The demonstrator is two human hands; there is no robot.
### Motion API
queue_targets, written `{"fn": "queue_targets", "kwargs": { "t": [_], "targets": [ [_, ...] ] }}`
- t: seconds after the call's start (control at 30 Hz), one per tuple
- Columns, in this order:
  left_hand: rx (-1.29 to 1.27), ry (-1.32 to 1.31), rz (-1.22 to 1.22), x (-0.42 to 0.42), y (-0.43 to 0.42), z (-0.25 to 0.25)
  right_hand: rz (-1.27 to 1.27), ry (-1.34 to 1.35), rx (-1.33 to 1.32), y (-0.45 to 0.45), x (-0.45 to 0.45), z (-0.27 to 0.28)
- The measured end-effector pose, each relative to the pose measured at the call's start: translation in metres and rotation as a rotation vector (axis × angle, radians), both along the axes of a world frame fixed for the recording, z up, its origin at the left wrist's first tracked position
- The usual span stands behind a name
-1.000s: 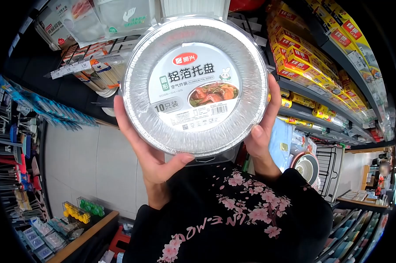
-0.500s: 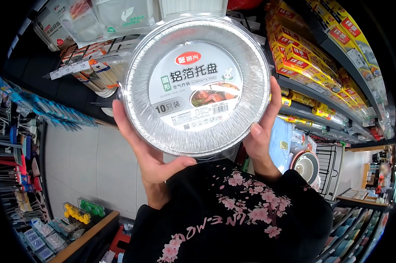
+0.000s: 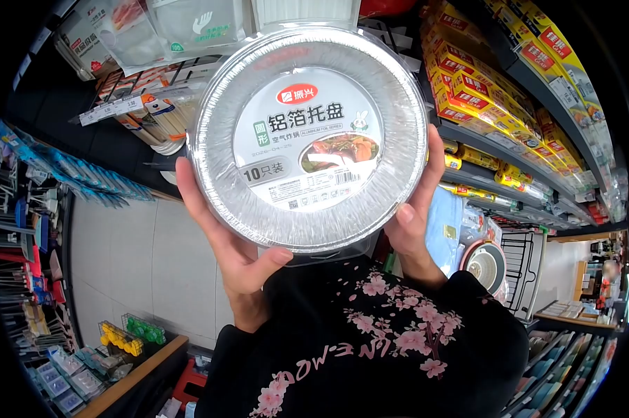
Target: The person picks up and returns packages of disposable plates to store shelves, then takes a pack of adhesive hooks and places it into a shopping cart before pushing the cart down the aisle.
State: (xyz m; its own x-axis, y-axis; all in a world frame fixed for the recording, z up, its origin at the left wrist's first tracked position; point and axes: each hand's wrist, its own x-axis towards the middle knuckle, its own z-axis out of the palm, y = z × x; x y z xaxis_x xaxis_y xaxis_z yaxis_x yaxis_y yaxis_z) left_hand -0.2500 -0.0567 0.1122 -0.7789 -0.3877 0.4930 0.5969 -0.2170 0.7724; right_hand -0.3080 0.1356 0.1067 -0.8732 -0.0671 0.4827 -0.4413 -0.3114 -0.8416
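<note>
A round pack of aluminium foil trays (image 3: 258, 212) in clear wrap faces the camera, held up between both hands. Its grey and white label carries a red logo, Chinese lettering, a rabbit and a food picture. My left hand (image 3: 234, 254) is closed round the lower left rim, the thumb along the bottom edge. On the right rim, my right hand (image 3: 415, 216) grips with its thumb in front and a finger up the side. The remaining fingers of both hands are hidden behind the pack.
Yellow and red boxes (image 3: 478, 90) fill the shelf at right. Hanging packets (image 3: 196, 28) and bundled wooden sticks (image 3: 164, 122) are at upper left. A shopping cart (image 3: 520, 268) with a basin (image 3: 485, 268) stands at lower right. Grey floor tiles (image 3: 133, 258) show at left.
The foil tray pack has shifted slightly left and tilted a little, moving the glare on its label. My left thumb has slid a little left along the bottom edge.
</note>
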Motion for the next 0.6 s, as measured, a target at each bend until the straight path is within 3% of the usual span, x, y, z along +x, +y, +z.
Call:
{"fn": "queue_targets", "kwargs": {
  "t": [0.3, 0.37, 0.6],
  "targets": [
    [0.015, -0.032, -0.023, 0.0007, -0.001, 0.002, 0.036, 0.015, -0.028, 0.0005, -0.0015, -0.0015],
    [-0.135, -0.089, 0.06, 0.0002, -0.0029, -0.0004, 0.042, 0.016, -0.033, 0.0009, -0.0021, -0.0013],
    [0.013, -0.031, -0.02, -0.0018, -0.0011, -0.0001, 0.058, 0.021, -0.056, 0.0008, -0.0041, -0.0025]
  ]
}}
